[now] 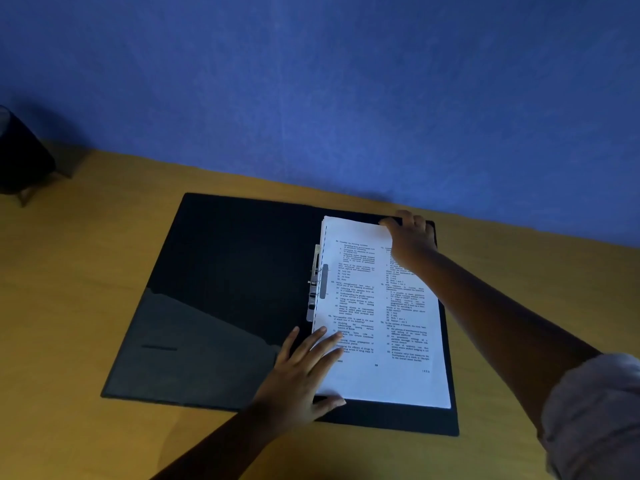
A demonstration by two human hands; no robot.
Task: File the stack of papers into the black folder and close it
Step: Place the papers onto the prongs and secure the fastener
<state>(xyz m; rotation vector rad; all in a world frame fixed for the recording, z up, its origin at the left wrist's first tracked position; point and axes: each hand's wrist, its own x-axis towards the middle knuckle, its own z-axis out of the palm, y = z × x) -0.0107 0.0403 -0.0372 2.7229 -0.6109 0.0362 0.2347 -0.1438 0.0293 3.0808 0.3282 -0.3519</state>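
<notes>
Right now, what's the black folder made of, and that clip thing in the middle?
The black folder looks like smooth plastic or coated card: its inner pocket shines faintly. The clip by the papers looks like silvery metal, pale and glinting, though it's dim.

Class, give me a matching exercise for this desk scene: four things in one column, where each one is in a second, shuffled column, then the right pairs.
Things:
1. stack of papers
2. left hand
3. right hand
4. metal clip

Places:
A. at the far top corner of the papers
B. along the spine of the black folder
C. flat on the near left corner of the papers
D. lying on the folder's right half

Pairs: 1-D, 2-C, 3-A, 4-B
</notes>
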